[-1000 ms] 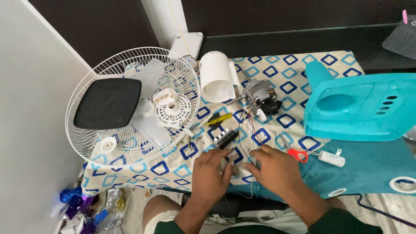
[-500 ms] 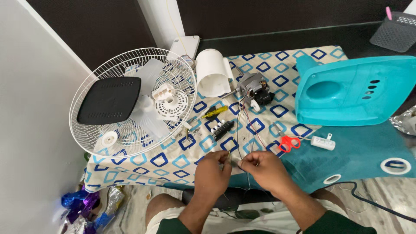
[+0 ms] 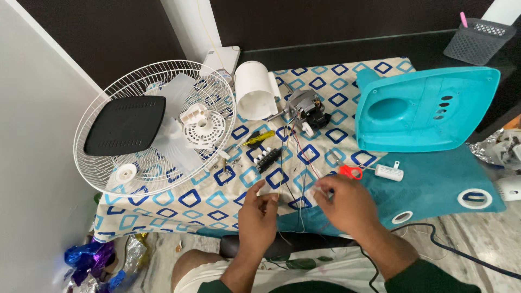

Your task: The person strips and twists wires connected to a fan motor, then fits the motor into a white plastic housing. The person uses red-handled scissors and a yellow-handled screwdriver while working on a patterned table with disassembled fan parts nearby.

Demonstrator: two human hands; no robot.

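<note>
Both hands (image 3: 304, 209) pinch thin wires (image 3: 297, 173) below motor (image 3: 305, 108), near scissors (image 3: 350, 171)

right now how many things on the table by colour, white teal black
white: 5 (grille, blade, hub, cylinder, capacitor)
teal: 1 (cover)
black: 2 (pad, terminal block)
total: 8

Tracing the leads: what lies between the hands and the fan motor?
Head view: thin wires run across the patterned cloth from motor toward left hand and right hand.
</note>
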